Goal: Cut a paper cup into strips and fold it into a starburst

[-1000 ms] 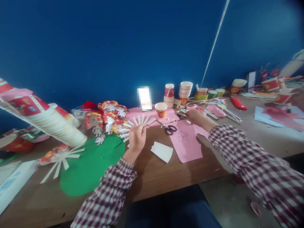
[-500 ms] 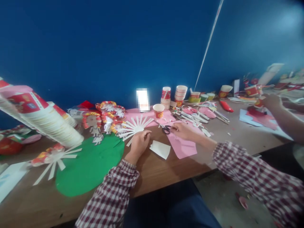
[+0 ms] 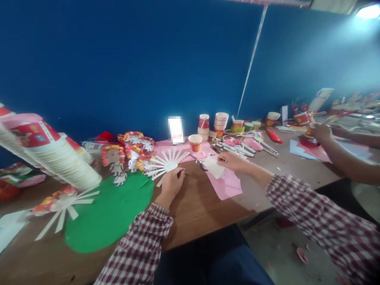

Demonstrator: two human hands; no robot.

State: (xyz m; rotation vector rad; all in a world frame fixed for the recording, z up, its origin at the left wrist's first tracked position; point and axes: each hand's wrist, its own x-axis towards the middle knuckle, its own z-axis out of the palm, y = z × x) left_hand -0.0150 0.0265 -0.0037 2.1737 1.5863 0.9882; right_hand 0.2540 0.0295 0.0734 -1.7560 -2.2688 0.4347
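My right hand pinches a small piece of white paper at its edge, above the pink paper sheet. Partly covered by that piece are scissors with dark handles. My left hand is closed near the table, thumb against fingers; whatever it may hold is too small to make out. Just behind it lies a white paper cup cut into fanned strips. A red and white paper cup stands upright behind the scissors.
A green oval sheet lies at left beside a leaning stack of paper cups and another fanned cut cup. Lion-like paper figures lie behind. Markers and a red knife-like object are right. Another person's hand works far right.
The white paper piece lay on the table between my hands; my right hand now has it, lifted up and right over the pink sheet. My left hand stays closed in nearly the same place.
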